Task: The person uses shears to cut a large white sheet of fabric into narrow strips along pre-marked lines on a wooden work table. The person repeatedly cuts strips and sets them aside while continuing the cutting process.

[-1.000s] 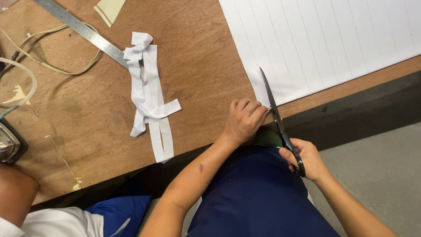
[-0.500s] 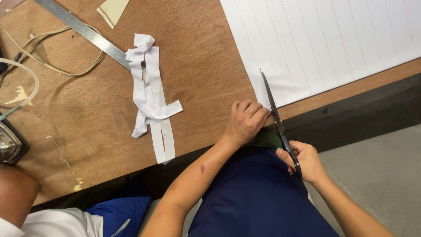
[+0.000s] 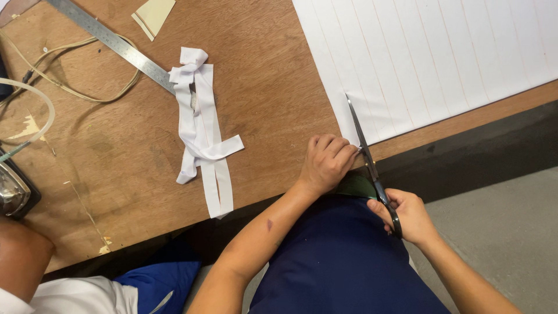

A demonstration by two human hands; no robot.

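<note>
Matt wooden table (image 3: 273,87) — metal scissors (image 3: 372,168)
</note>
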